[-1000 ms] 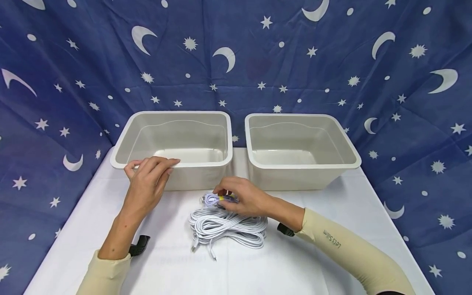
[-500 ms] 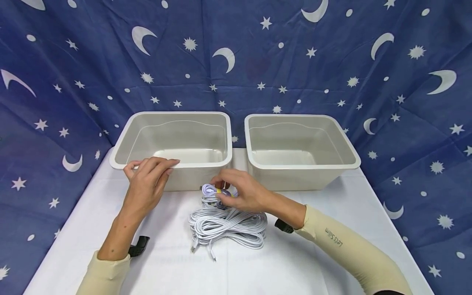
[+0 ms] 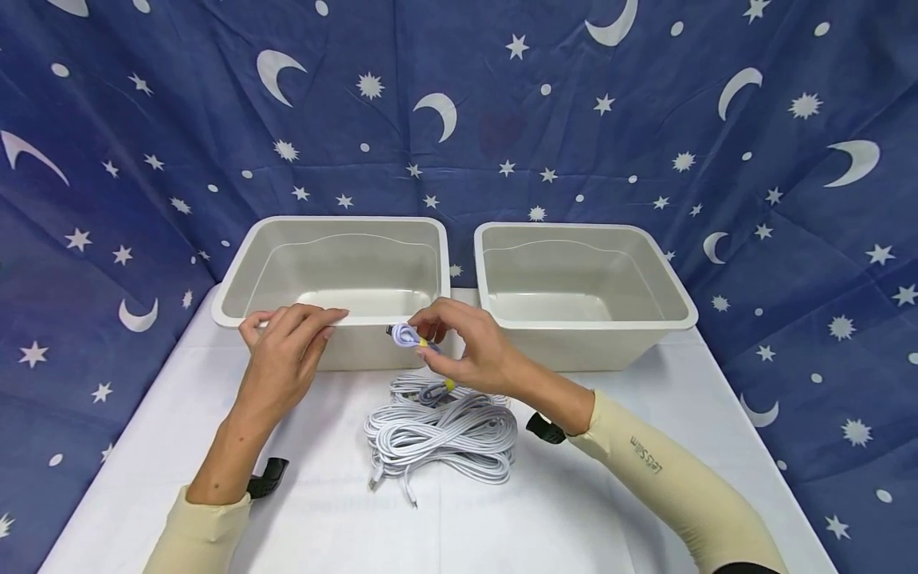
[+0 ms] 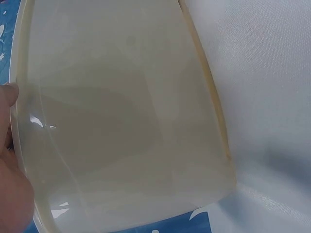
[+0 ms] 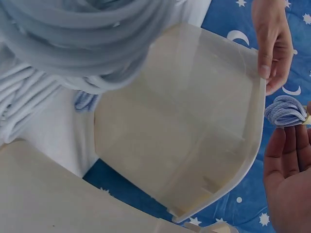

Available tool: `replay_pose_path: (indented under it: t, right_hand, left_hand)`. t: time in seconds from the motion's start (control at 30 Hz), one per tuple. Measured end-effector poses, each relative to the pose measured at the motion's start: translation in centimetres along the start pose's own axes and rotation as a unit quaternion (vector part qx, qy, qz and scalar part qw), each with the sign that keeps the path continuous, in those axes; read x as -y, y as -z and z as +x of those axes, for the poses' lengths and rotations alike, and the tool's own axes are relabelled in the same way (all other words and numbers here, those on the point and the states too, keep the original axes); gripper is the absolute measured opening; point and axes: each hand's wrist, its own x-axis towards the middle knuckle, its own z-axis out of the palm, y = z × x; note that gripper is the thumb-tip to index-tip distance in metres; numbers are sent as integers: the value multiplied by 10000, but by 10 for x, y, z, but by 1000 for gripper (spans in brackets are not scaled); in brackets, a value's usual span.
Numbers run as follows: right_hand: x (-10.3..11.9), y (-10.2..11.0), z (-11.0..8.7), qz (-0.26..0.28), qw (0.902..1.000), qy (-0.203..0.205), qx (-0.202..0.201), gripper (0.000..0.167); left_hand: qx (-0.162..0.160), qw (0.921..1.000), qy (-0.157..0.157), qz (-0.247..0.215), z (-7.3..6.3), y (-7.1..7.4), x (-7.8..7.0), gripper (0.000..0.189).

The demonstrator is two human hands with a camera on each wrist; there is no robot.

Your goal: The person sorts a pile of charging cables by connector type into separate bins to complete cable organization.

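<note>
My left hand (image 3: 283, 363) grips the front rim of the left grey bin (image 3: 373, 349), fingers over the edge and thumb on the outside in the right wrist view. My right hand (image 3: 476, 347) pinches a small coiled pale-lavender USB cable (image 3: 405, 335) with a yellow tie, held up in front of the bin's near right corner. In the right wrist view the cable's loops (image 5: 284, 111) stick out from the fingertips. Below lies a pile of coiled white cables (image 3: 445, 442). Another small lavender coil (image 3: 433, 393) with a yellow tie lies on the pile's far side.
A second grey bin (image 3: 566, 351) stands to the right, a narrow gap from the left one. Both insides show bare floors. A white cloth (image 3: 531, 526) covers the table, and a blue star-and-moon curtain (image 3: 502, 127) hangs close behind the bins.
My right hand has lifted the small cable coil up and away from the pile, toward the left bin's rim, uncovering another tied coil beneath. My left hand has stayed on the rim.
</note>
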Motion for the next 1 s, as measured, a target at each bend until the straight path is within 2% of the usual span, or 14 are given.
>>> replay_pose_path:
  t: [0.2,0.5,0.77,1.0]
  right_hand:
    - [-1,3,8,-99,9994,-82,-316,29]
    - [-10,4,21,-216,9967,-430,-654,27]
    - [-19,7,29,-335,9940,-660,-802,25]
    - [-29,4,28,-547,9918,-935,-681,25]
  left_hand:
    - [196,9997,38,142,0,2,2,28]
    - [158,9998,31,118,-1,2,4,29]
    - [-40,10000,-39,-39,1,-1,0,34]
    - [-72,10000,-40,-28,0,-1,1,34]
